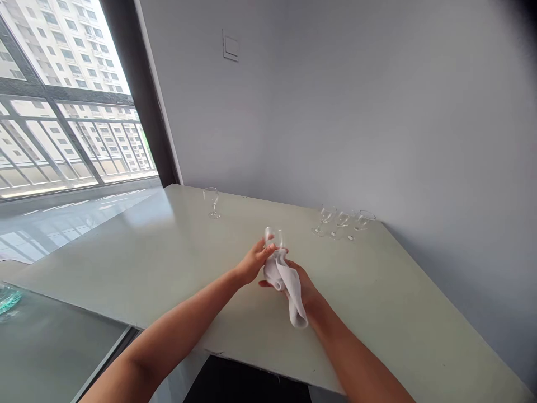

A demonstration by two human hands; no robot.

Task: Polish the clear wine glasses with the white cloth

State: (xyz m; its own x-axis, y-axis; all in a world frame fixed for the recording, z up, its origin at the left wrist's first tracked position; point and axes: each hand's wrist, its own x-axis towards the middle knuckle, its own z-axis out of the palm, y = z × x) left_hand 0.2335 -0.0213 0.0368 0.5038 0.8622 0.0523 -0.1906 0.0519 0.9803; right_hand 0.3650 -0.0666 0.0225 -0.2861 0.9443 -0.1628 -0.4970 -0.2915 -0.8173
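Observation:
Over the middle of the table, a clear glass (280,239) is held up between my hands, its lower part covered by a white cloth (289,280). My left hand (255,262) grips the glass from the left, with fingers and thumb around its side. Below and to the right, my right hand (302,281) is closed on the cloth, pressing it round the lower part of the glass. One end of the cloth hangs down beside the right wrist. Whether the held glass has a stem is hidden by the cloth.
A stemmed glass (213,202) stands at the far left of the pale table (176,252). Three more stemmed glasses (342,219) stand in a row at the back right, near the grey wall (377,112). A greenish glass object (8,298) is at the left edge.

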